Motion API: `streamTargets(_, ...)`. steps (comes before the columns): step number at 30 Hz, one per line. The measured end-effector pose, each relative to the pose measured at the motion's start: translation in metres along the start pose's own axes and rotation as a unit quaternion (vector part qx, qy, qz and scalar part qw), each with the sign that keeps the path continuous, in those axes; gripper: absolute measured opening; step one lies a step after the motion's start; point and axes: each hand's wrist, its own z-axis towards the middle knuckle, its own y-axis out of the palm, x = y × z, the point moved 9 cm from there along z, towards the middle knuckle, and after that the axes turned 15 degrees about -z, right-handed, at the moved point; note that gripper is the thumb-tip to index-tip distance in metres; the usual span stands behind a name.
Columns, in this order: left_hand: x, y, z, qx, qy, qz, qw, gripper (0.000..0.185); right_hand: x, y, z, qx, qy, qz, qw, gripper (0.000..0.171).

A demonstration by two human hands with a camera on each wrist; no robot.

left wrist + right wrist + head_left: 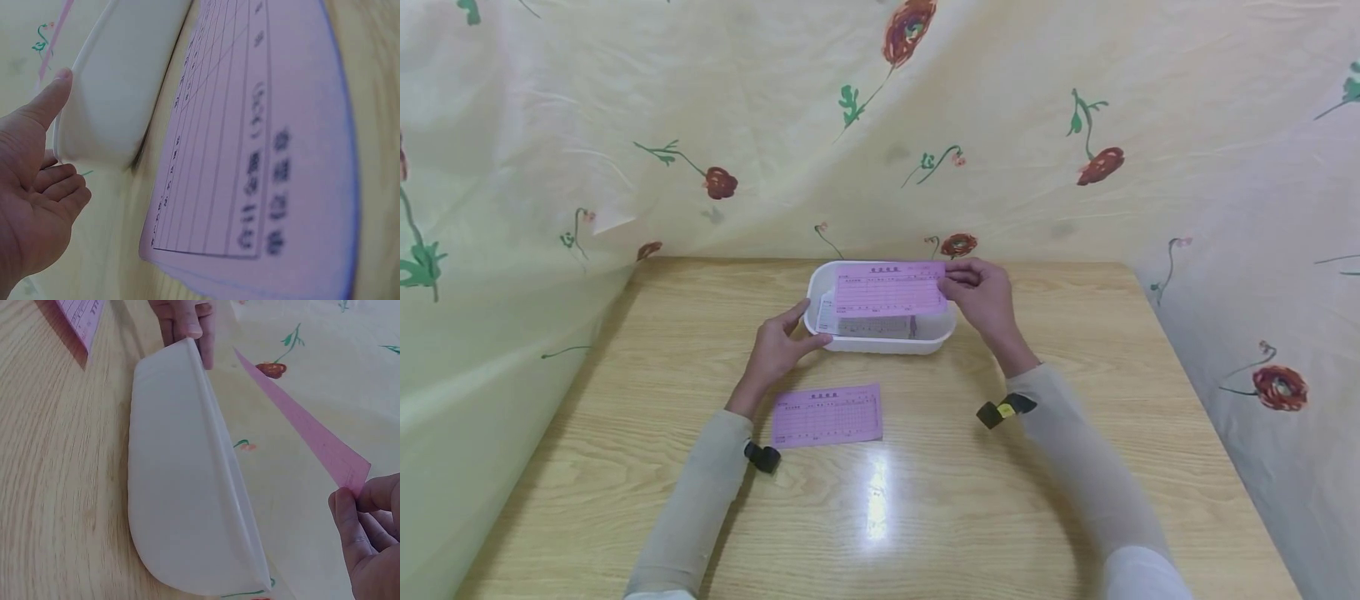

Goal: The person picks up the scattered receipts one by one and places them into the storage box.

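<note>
right now the right hand [981, 292] pinches a pink slip [889, 289] by its edge above the white tub [880, 339], near the table's [1075, 517] far edge; the left hand [778, 346], fingers relaxed, touches the tub's rim; another pink slip [827, 414] lies nearer.

Beige sleeves [700, 492]; seemingly black wrist straps [762, 457].
</note>
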Motion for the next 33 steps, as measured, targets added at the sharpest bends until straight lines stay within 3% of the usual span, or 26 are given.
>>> streamTargets(6,0.001,0.0,0.0,-0.004,0.0,-0.007,1.0,0.093,0.0,0.016,0.008,-0.013,-0.021,-0.024,0.999,0.027)
streamTargets(33,0.003,0.001,0.0,-0.002,0.008,-0.003,1.0,0.09,0.005,0.063,0.021,-0.059,0.012,-0.119,0.991,0.025)
